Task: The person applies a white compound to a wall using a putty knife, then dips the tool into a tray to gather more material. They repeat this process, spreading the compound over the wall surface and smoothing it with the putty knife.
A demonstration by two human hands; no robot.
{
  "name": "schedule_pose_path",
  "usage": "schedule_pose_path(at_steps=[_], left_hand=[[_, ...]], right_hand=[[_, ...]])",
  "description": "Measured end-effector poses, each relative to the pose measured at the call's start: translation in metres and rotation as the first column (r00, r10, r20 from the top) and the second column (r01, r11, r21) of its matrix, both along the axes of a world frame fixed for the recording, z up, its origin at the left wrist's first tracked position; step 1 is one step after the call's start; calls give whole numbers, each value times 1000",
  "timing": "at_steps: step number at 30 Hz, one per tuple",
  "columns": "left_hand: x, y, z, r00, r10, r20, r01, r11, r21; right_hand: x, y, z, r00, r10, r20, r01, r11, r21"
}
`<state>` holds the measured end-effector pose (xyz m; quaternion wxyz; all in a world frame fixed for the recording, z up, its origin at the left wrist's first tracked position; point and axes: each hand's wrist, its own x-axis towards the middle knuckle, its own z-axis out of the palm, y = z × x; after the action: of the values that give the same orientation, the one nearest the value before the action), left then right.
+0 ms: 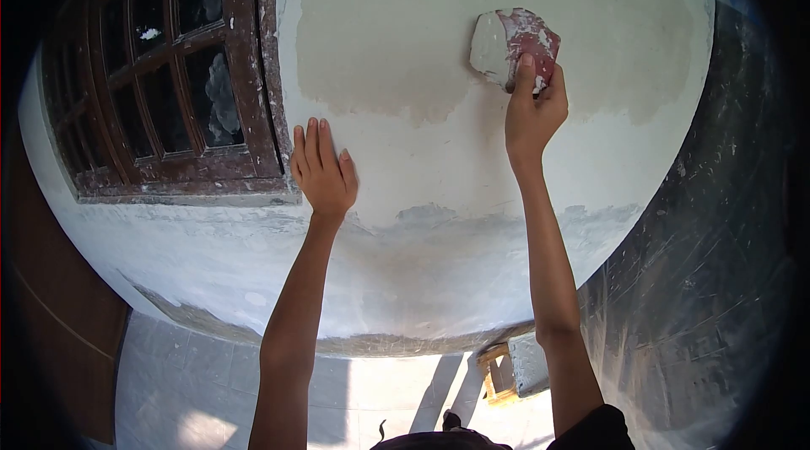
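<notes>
My right hand [537, 108] grips a reddish scraper [531, 41] smeared with white paste, its blade against the upper part of the wall [405, 159]. A thick pale lump of paste covers the scraper's left side. Around it spreads a damp-looking, greyish-beige coated patch [380, 37]. My left hand [325, 170] rests on the wall to the right of the window frame, its fingers extended and pointing up, holding nothing.
A brown wooden window [169, 70] with dark panes is at the upper left. Below, a wooden stool [498, 376] and a pale, paste-marked container [529, 363] stand on the tiled floor [380, 382]. A dark, scuffed surface [683, 298] lies at the right.
</notes>
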<state>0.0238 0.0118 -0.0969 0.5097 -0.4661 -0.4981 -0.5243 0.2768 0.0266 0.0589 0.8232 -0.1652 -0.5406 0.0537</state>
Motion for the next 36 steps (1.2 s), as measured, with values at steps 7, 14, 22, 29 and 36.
schedule_pose_path(at_steps=[7,14,22,29,36], left_hand=[[-1,-2,-1,1000,12,-4,-12,1000,-9],[1,-2,-1,1000,4,-9,-4,1000,2],[1,-3,0,1000,9,-6,-9,1000,-1],[1,-3,0,1000,18,-8,-18,1000,2],[1,-3,1,1000,12,-8,-12,1000,-4]], right_hand=[[-28,2,-18,839,-182,512,207,978,8],[34,13,-2,965,-226,-132,217,973,-83],[-23,10,-19,678,-392,622,238,917,319],[28,16,-11,958,-283,-57,271,950,-155],[-20,-3,-37,848,-83,523,114,993,-28]])
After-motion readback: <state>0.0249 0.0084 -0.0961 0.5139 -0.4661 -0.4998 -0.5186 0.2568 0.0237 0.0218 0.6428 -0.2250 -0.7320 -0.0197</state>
